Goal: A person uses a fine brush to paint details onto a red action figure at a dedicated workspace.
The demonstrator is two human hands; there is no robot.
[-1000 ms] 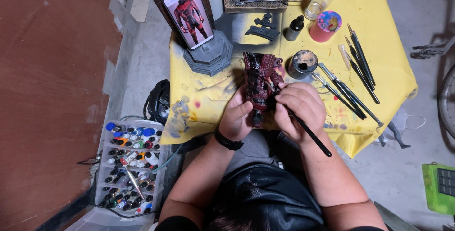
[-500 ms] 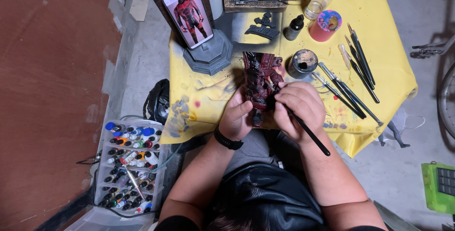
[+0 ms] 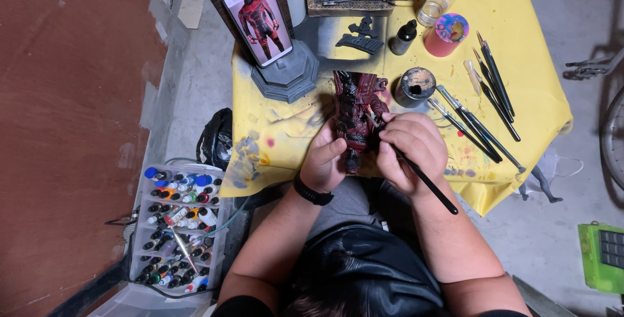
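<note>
1. Figurine (image 3: 356, 112), dark red, sits at the yellow table's (image 3: 533, 76) near edge, gripped in our left hand (image 3: 326, 161).
2. Our right hand (image 3: 408, 151) pinches a paintbrush (image 3: 422, 180); we judge a slipped stroke could smear paint.
3. We could knock the open paint jar (image 3: 415, 86) just beside it.

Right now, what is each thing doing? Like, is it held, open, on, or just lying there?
Left hand: gripping the red figure.
Red figure: held at the table edge, its head end pointing away from the person.
Right hand: pinching a paintbrush.
Paintbrush: tilted, tip toward the figure.
Phone: propped upright, screen on.
Paint pot: open.
Pink cup: upright, open.
Spare brushes: lying flat on the yellow cloth.
Paint bottles: standing in a tray on the floor, capped.
</note>
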